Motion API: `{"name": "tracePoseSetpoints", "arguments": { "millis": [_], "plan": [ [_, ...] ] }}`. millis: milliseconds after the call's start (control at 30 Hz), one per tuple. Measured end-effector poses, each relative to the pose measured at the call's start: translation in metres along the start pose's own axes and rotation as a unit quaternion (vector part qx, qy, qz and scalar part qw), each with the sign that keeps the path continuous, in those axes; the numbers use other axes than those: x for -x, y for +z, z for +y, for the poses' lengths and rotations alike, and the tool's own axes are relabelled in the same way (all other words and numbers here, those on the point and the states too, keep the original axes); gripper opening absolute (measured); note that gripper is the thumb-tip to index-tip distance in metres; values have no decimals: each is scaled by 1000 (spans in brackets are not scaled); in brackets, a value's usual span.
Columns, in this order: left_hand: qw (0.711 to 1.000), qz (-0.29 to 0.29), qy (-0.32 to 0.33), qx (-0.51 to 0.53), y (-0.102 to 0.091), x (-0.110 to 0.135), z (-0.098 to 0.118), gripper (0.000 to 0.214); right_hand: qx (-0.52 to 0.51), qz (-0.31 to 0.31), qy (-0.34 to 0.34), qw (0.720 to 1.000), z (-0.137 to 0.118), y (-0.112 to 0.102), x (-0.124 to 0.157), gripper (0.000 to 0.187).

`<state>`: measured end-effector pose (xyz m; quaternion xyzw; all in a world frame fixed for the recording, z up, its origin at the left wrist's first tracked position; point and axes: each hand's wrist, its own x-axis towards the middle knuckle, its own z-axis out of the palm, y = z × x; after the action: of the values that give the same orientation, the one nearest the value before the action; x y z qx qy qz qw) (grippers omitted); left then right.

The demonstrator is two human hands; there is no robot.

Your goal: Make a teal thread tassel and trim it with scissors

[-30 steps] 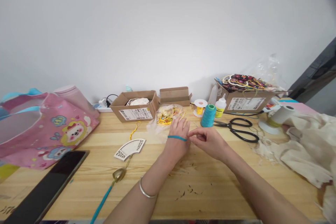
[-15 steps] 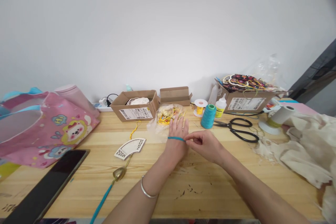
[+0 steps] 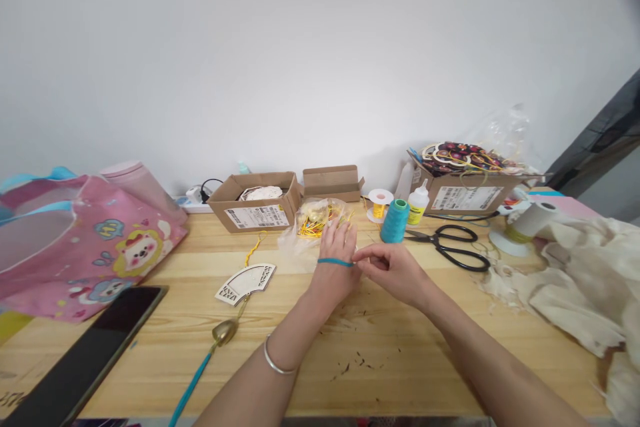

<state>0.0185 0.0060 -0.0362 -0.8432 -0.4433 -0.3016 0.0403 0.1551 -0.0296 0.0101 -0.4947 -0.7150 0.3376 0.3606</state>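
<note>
Thread, teal, lies in a band across the back of the left hand, below the knuckles. Left hand's flat, back up, fingers extended and nearly together, so it probably works as a former: straight fingers give the wraps an even path. Palm side's hidden; cannot tell if anything is under it. Right hand sits just beside it, index and thumb brought together at the band's right end, other fingers curled. Looks like a pinch guiding the strand, but the strand's too fine there; cannot tell if the tips are fully closed or have hold of it.

Pose: both forearms angle in from the near edge and meet mid-surface. Bangle sits back on the left forearm, clear of the band.

Just past the right hand, thread cone stands upright, same teal, likely the supply, close enough to feed. Scissors lie to its right, handles toward the right arm, presumably for easy pickup. Plastic bag with yellow cords is beyond the left fingertips. Farther left, fan-shaped piece lies flat with gold cap and teal tassel strung out toward the near edge.
</note>
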Motion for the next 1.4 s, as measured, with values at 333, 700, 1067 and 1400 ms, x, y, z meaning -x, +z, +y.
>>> {"name": "tracePoseSetpoints", "arguments": {
  "millis": [333, 700, 1067, 1400],
  "plan": [
    [988, -21, -73, 134, 2, 3, -6, 59, -52, 1, 2, 999, -3, -10, 0, 23],
    [984, -23, -117, 135, -9, -1, -5, 53, 288, -7, -180, 941, 1, -32, 6, 17],
    [939, -156, 49, 303, -28, -1, 24, 36, 245, 39, -302, 920, -15, -31, 7, 21],
    [747, -452, 29, 487, -48, 0, 37, 36, 114, -25, -265, 957, -4, -25, 0, 18]
  ]
}}
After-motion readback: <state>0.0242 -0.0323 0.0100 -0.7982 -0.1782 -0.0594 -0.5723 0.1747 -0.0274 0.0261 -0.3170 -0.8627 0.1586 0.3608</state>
